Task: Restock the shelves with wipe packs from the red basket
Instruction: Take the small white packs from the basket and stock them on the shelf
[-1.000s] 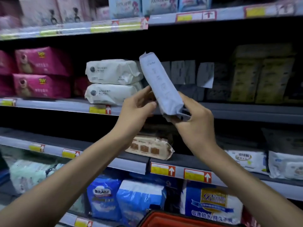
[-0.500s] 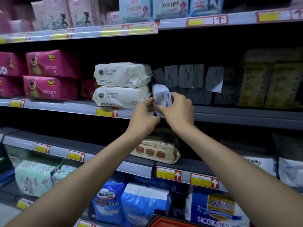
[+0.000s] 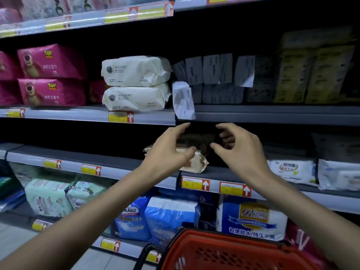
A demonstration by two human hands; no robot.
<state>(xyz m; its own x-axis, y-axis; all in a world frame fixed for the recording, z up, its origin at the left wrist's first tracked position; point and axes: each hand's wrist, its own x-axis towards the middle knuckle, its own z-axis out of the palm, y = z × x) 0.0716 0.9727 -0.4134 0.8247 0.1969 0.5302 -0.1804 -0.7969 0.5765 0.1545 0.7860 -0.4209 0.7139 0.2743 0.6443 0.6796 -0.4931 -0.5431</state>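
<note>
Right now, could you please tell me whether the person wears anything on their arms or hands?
Nothing shows: the left hand and right hand are ungloved and ringless; the left forearm and right forearm are bare, without sleeves, watch or bracelet.

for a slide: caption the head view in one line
Left hand and right hand, empty, below a pale wipe pack on the shelf edge; red basket underneath

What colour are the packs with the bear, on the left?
The bear packs are deep pink with yellow lettering, seen best in the head view.
</note>
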